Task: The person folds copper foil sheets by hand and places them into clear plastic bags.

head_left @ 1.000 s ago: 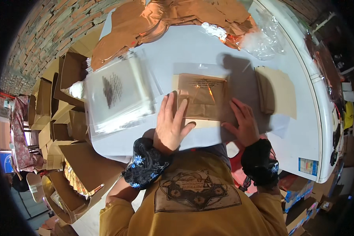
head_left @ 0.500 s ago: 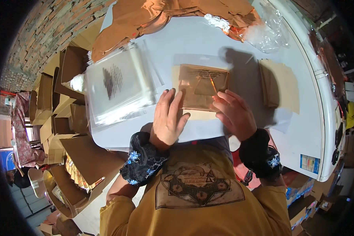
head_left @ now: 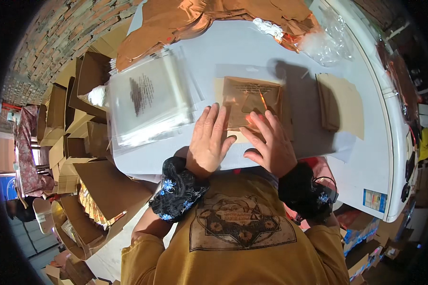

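Note:
In front of me on the white table lies a folded copper-coloured, shiny sheet (head_left: 238,102), inside or under a clear plastic bag with dark print; I cannot tell which. A tan card edge shows around it. My left hand (head_left: 205,142) rests flat at its lower left, fingers straight and together, thumb apart. Over its lower right edge my right hand (head_left: 273,149) lies with fingers spread and nothing visibly gripped. A bright orange streak shows on the sheet above the right fingers. Left of the hands is a stack of clear plastic bags (head_left: 164,90).
Tan cardboard pieces (head_left: 342,102) lie right of the packet. Across the table's far side spreads crumpled copper foil (head_left: 161,35), with a white bundle (head_left: 268,28) and crumpled clear plastic (head_left: 330,45) beside it. Cardboard boxes (head_left: 109,194) crowd the left side. A white raised edge (head_left: 392,142) bounds the right.
My right hand has gone from curled fingers at the packet's right edge to spread fingers lying lower on it. My left hand stays beside the packet. The whole view has shifted slightly.

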Tool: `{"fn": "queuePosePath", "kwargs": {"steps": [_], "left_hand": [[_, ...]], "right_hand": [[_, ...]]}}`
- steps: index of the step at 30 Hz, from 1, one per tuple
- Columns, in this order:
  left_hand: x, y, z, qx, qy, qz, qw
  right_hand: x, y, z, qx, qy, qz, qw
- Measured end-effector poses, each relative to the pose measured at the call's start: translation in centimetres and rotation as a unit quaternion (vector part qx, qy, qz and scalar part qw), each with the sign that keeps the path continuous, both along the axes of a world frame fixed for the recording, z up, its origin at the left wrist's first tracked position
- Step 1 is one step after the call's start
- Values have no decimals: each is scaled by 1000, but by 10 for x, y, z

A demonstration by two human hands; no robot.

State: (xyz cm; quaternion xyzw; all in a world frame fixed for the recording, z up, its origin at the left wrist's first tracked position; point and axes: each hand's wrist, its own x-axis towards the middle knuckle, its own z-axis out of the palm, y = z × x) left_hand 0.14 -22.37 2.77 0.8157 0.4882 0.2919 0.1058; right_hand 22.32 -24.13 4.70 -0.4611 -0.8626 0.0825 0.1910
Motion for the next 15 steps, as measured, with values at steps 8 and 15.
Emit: {"fn": "queuePosePath", "kwargs": {"steps": [8,15], "left_hand": [[1,1,-3,3,-1,7,1000],[1,0,1,2,7,2,1000]], "right_hand": [[7,-3,-6,3,32,-13,999],[9,-1,-6,-16,59,2,998]]}}
